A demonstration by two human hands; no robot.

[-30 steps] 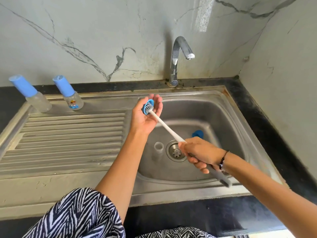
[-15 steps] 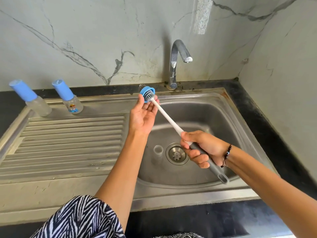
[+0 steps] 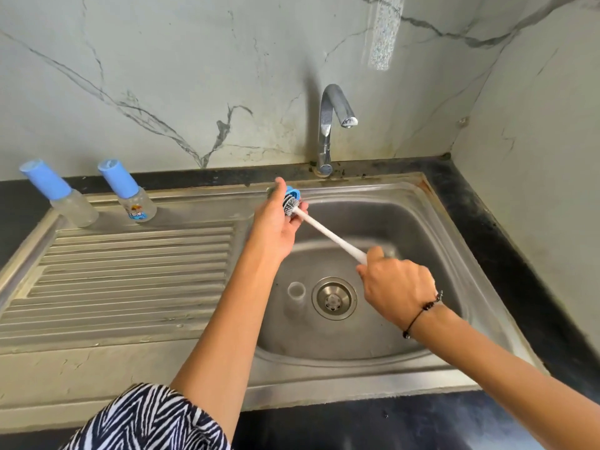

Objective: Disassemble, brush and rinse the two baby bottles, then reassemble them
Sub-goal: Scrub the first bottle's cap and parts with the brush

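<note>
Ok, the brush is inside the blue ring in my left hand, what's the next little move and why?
Probably twist the brush a few more turns inside the blue ring. The left hand holds the ring over the sink, the bristles sit in it, and the tap is dry, so rinsing seems to come later.

I see a stainless steel sink point(image 3: 454, 254) set into a black stone worktop point(image 3: 506, 241). A curved chrome tap point(image 3: 326, 131) stands just behind the sink's basin, against a grey-veined marble wall point(image 3: 162, 76). A round metal drain strainer point(image 3: 334, 298) sits in the basin floor, and a ribbed steel draining board point(image 3: 130, 271) extends to the basin's left.
</note>
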